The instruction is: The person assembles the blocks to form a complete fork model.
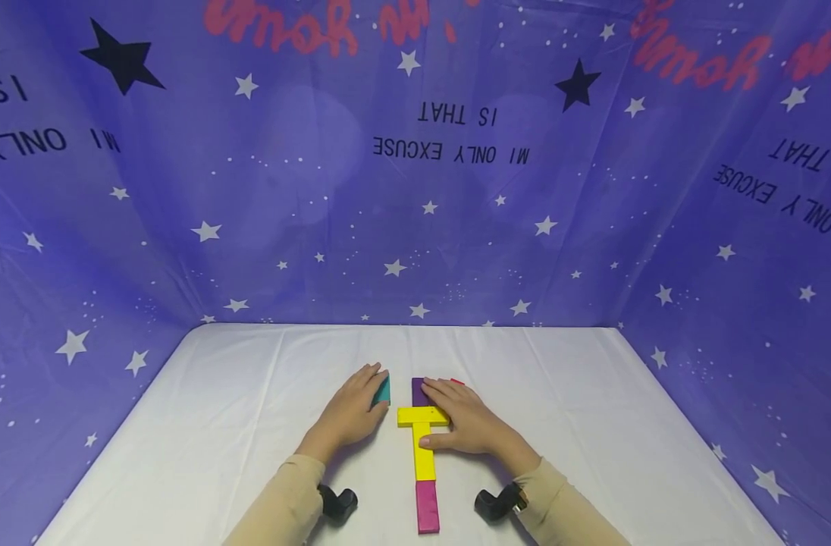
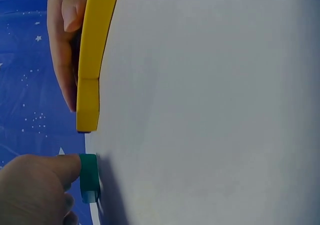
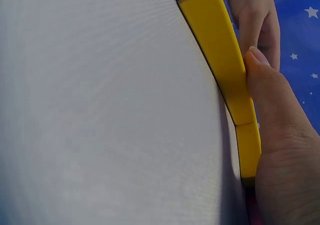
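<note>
Teal block (image 1: 384,390) is pinched lengthwise on the white cloth by my left hand (image 1: 350,409), thumb at the near end and fingers toward the far end. My right hand (image 1: 466,418) rests over a T of two yellow blocks, the crosspiece (image 1: 415,415) and the stem (image 1: 424,455). Its thumb (image 3: 265,80) lies straight along the stem, and its fingertips touch a dark purple block (image 1: 418,390) beyond the crosspiece. A magenta block (image 1: 427,506) adjoins the stem's near end. Part of a red block (image 1: 458,381) shows past the right fingers; the rest is hidden.
White cloth (image 1: 217,425) covers the table. Purple star-printed curtains (image 1: 422,227) rise at the back and both sides. A black wrist mount (image 1: 337,504) sits on the left wrist and another black mount (image 1: 497,503) on the right.
</note>
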Demonstrator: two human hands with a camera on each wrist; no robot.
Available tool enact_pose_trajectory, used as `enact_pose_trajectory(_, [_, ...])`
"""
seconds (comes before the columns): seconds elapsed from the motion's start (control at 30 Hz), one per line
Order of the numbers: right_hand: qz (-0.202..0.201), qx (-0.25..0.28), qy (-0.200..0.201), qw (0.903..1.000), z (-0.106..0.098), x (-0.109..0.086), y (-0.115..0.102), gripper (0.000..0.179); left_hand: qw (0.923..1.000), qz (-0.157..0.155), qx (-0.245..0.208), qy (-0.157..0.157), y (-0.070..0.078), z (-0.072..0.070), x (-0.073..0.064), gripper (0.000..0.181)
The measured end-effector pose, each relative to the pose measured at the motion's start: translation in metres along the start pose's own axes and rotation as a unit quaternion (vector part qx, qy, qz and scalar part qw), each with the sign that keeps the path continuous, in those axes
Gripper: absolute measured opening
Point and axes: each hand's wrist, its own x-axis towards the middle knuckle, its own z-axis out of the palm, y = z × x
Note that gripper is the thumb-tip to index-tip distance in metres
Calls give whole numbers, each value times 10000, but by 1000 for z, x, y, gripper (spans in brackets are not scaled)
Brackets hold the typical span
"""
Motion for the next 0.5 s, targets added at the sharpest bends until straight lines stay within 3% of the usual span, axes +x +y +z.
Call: enact_pose_trajectory(0.5, [-42, 1, 6, 10000, 0, 0, 0, 102, 10000, -20, 36, 78, -6, -2, 4, 55])
